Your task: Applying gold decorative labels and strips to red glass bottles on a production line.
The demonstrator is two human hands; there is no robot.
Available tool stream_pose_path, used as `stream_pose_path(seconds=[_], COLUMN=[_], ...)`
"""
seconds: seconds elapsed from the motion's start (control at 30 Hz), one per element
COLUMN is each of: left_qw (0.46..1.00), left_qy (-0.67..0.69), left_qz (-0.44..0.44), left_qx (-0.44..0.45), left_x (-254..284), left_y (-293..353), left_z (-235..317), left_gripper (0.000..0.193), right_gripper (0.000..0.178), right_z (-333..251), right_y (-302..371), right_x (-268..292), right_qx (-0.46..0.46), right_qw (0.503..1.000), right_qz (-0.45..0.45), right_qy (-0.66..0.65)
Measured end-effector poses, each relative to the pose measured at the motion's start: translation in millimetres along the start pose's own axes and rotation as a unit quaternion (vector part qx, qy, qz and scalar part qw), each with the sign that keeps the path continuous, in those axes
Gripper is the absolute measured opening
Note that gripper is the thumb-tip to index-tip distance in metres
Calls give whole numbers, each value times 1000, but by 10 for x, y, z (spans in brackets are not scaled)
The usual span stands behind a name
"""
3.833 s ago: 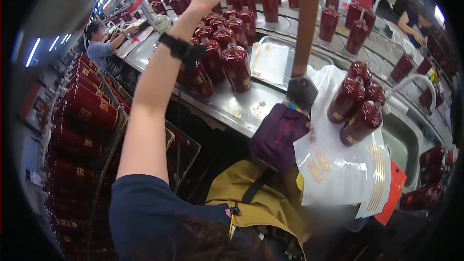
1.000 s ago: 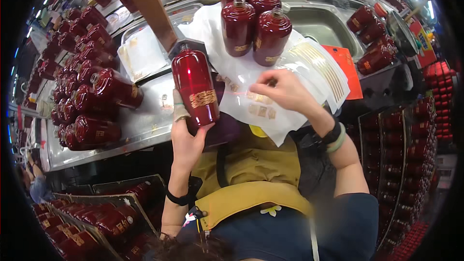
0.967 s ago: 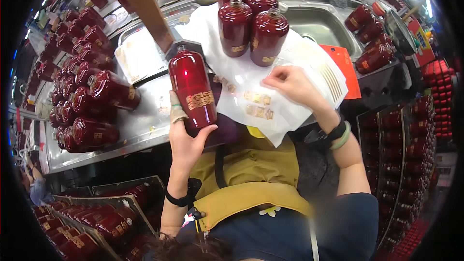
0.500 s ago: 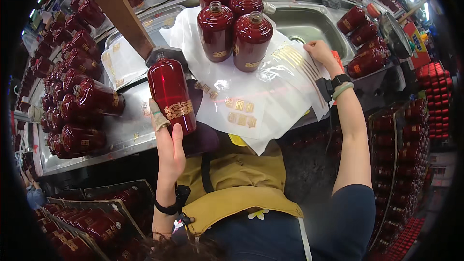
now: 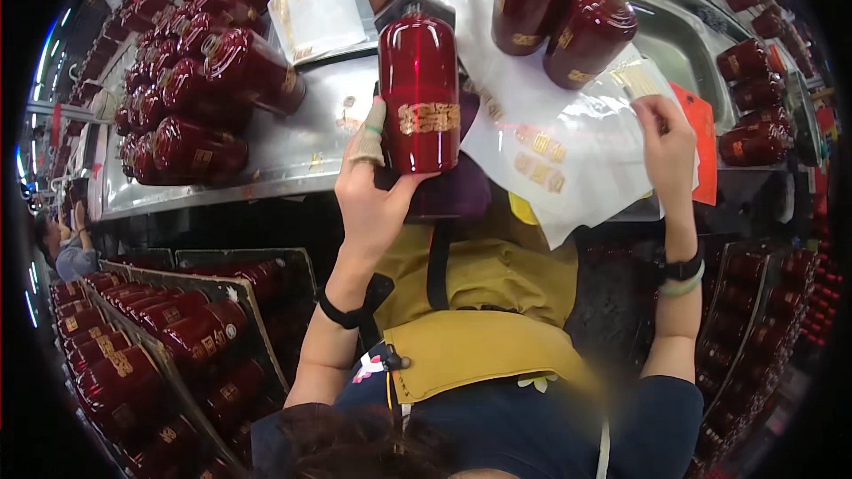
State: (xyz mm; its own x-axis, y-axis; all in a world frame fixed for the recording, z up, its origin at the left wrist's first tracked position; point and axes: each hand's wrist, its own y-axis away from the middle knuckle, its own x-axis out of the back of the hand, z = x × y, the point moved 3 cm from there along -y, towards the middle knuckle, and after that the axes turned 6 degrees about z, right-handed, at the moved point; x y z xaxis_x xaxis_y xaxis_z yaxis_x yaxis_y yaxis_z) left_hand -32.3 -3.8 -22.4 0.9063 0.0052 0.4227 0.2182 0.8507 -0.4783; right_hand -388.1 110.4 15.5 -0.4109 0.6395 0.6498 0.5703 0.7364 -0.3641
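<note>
The shiny red bottle [image 5: 419, 62] is in front of you, over your lap, with its neck pointing away. Your left hand [image 5: 368, 182] is closed around its low end: fingers up the left side, thumb at the bottom edge. A dark block [image 5: 444, 8] is behind the neck. Your right hand [image 5: 666, 133] is well apart from the bottle, its fingers bent near the thin gold strips [image 5: 635, 78] on the white sheet [image 5: 603, 164]. I can't tell if it pinches one.

The bottle looks like glass, so it is likely hard and easy to crack. I can't tell how full it is, so it may be heavy. It looks slippery: cup the bottom and hold the wide side, not the small neck. The tan finger cover [image 5: 366, 151] on your left hand may help it grip. The strips look light and bendy, so hold them softly by one end.
</note>
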Motion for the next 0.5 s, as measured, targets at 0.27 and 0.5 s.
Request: stream_pose_path(seconds=[0.27, 0.5], left_qw=[994, 934], left_qy=[68, 309], left_qz=[-66, -55], left_qx=[48, 172], left_x=[5, -15], left_y=[48, 160], left_z=[-69, -46], left_gripper=[82, 67], right_gripper=[9, 11], right_z=[-1276, -1453], right_y=[690, 794], right_x=[-785, -1139], right_qx=[29, 16], right_qw=[967, 962], right_qz=[-176, -172], right_qy=[-179, -212])
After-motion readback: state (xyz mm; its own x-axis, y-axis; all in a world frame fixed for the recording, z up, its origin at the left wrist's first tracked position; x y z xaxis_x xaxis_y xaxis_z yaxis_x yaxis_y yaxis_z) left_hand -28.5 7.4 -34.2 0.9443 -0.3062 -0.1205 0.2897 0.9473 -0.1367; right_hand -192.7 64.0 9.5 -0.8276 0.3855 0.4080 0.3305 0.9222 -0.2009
